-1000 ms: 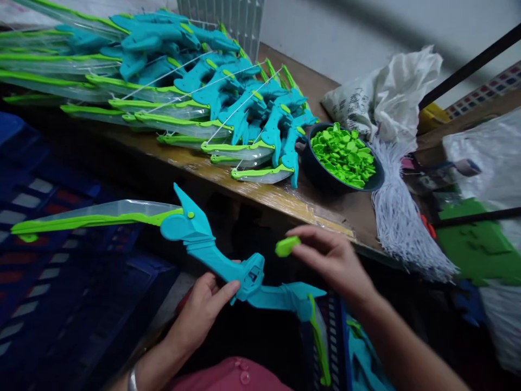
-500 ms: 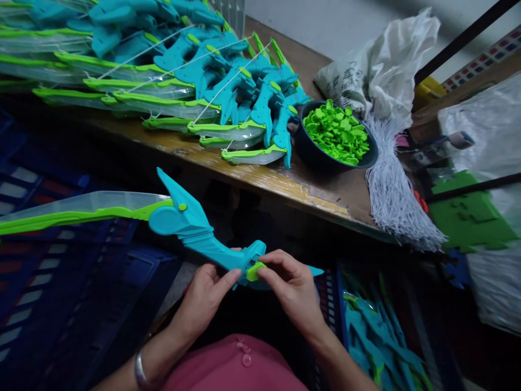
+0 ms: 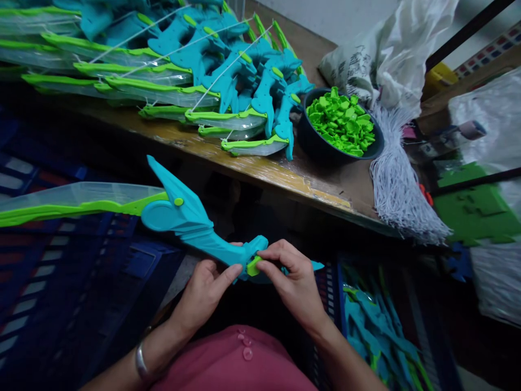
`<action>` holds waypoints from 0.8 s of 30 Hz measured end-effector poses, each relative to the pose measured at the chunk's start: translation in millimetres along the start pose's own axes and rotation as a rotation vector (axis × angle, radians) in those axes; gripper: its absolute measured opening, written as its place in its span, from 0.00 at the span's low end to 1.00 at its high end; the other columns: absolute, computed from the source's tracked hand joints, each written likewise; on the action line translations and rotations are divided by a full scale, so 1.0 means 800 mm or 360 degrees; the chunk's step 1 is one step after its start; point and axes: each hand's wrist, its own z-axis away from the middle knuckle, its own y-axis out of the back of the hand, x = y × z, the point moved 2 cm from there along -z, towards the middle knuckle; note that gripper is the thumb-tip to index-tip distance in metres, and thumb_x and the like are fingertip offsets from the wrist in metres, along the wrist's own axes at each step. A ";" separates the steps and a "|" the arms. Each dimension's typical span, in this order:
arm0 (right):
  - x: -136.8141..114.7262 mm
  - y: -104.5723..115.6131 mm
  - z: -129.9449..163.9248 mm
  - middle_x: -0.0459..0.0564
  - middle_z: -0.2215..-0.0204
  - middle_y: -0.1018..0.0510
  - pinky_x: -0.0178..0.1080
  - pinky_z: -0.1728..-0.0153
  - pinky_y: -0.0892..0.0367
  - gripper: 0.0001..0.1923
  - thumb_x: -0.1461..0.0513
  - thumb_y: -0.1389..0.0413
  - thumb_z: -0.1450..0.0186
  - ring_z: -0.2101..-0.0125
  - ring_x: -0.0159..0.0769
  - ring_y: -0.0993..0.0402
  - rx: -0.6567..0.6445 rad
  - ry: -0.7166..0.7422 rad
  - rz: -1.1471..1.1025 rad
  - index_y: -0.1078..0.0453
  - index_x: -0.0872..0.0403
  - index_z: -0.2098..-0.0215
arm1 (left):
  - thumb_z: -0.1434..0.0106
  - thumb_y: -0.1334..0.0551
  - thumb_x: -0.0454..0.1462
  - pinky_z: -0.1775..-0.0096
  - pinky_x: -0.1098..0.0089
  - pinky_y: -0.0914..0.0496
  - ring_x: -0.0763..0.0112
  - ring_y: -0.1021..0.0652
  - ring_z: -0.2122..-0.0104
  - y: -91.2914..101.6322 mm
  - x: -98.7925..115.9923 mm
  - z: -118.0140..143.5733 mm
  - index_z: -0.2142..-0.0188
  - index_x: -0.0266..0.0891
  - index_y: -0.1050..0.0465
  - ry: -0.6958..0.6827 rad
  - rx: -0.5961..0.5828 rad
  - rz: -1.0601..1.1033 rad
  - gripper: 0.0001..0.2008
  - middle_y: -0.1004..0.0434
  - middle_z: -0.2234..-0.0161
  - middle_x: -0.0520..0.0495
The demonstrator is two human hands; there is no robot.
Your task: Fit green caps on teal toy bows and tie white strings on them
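Observation:
A toy bow (image 3: 191, 217) with a blue body and a green and clear limb lies across my lap, its limb reaching out to the left. My left hand (image 3: 208, 285) is closed round its middle, the thumb on top near the opening in the body. Between thumb and fingers my right hand (image 3: 291, 277) pinches a small green plastic piece (image 3: 254, 266) at that opening. How deep the piece sits cannot be made out. The bow's far right end shows past my right hand.
A dark bowl (image 3: 376, 149) of green pieces stands on the table (image 3: 285, 182), beside stacked toy bows (image 3: 228, 81). White strings (image 3: 399, 184) hang over the table edge under a plastic sack (image 3: 354, 68). Blue crates (image 3: 150, 266) flank me; the right one holds blue parts (image 3: 378, 326).
The view has shifted slightly. Both hands stay at the bow's middle, and the green piece remains pinched at the opening, turned a little.

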 end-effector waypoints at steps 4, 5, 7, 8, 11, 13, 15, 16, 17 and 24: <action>0.003 -0.003 0.004 0.43 0.65 0.25 0.32 0.64 0.33 0.06 0.66 0.37 0.32 0.64 0.28 0.28 0.0071 0.0019 0.0016 0.22 0.49 0.58 | 0.34 0.35 0.50 0.36 0.61 0.36 0.57 0.27 0.40 0.000 0.002 0.000 0.42 0.39 0.25 -0.0003 0.0015 -0.0037 0.26 0.26 0.40 0.41; 0.004 -0.004 0.004 0.43 0.65 0.25 0.32 0.64 0.33 0.06 0.66 0.37 0.32 0.64 0.28 0.28 0.0072 0.0021 0.0005 0.22 0.49 0.58 | 0.34 0.35 0.50 0.37 0.62 0.35 0.57 0.27 0.40 0.000 0.003 0.000 0.43 0.38 0.24 -0.0003 0.0010 -0.0037 0.26 0.25 0.40 0.40; 0.005 -0.003 0.003 0.43 0.66 0.25 0.32 0.64 0.33 0.06 0.66 0.37 0.32 0.65 0.28 0.28 0.0061 0.0012 -0.0026 0.22 0.49 0.59 | 0.35 0.35 0.50 0.38 0.63 0.34 0.57 0.26 0.41 0.000 0.005 0.000 0.43 0.38 0.24 -0.0009 -0.0005 -0.0024 0.26 0.25 0.41 0.40; 0.005 -0.003 0.003 0.43 0.66 0.25 0.32 0.64 0.33 0.06 0.66 0.37 0.32 0.65 0.28 0.28 0.0055 0.0003 -0.0041 0.22 0.49 0.59 | 0.35 0.35 0.50 0.38 0.63 0.33 0.58 0.26 0.41 0.001 0.006 0.000 0.43 0.38 0.24 -0.0012 -0.0011 -0.0018 0.26 0.25 0.41 0.40; 0.005 -0.001 0.001 0.43 0.66 0.25 0.32 0.64 0.32 0.05 0.66 0.37 0.32 0.65 0.28 0.27 0.0053 -0.0021 -0.0052 0.22 0.49 0.59 | 0.34 0.35 0.50 0.37 0.63 0.34 0.57 0.26 0.40 0.002 0.004 0.000 0.43 0.39 0.24 -0.0005 -0.0019 -0.0024 0.25 0.25 0.41 0.41; 0.003 -0.002 0.002 0.43 0.66 0.25 0.32 0.64 0.32 0.05 0.66 0.37 0.32 0.64 0.28 0.27 0.0054 -0.0011 -0.0023 0.22 0.50 0.59 | 0.34 0.36 0.50 0.37 0.62 0.35 0.57 0.27 0.40 0.003 0.002 0.000 0.43 0.39 0.24 0.0001 -0.0022 -0.0039 0.25 0.24 0.41 0.41; 0.000 -0.003 0.002 0.43 0.65 0.26 0.32 0.64 0.33 0.06 0.66 0.37 0.32 0.64 0.28 0.28 0.0049 0.0012 0.0029 0.23 0.50 0.58 | 0.34 0.36 0.50 0.37 0.61 0.35 0.56 0.27 0.40 0.004 0.002 0.000 0.42 0.39 0.24 0.0004 -0.0035 -0.0032 0.25 0.24 0.41 0.41; -0.001 -0.004 0.002 0.43 0.65 0.26 0.32 0.65 0.33 0.06 0.66 0.38 0.31 0.65 0.28 0.29 0.0047 0.0025 0.0061 0.23 0.50 0.58 | 0.34 0.36 0.50 0.37 0.60 0.35 0.55 0.27 0.40 0.004 0.002 0.000 0.42 0.39 0.24 0.0004 -0.0040 -0.0032 0.25 0.24 0.41 0.41; -0.002 -0.005 0.003 0.43 0.65 0.26 0.32 0.65 0.34 0.05 0.66 0.38 0.31 0.65 0.28 0.29 0.0053 0.0034 0.0096 0.24 0.50 0.58 | 0.34 0.36 0.50 0.37 0.60 0.35 0.55 0.27 0.40 0.004 0.002 0.000 0.42 0.39 0.24 0.0005 -0.0044 -0.0034 0.25 0.24 0.41 0.41; 0.000 -0.012 0.008 0.45 0.61 0.29 0.34 0.62 0.34 0.04 0.67 0.41 0.30 0.62 0.29 0.31 0.0148 0.0143 0.0266 0.29 0.51 0.59 | 0.34 0.35 0.50 0.37 0.60 0.35 0.55 0.26 0.41 0.004 0.001 0.000 0.44 0.38 0.24 0.0003 -0.0045 -0.0003 0.24 0.25 0.41 0.39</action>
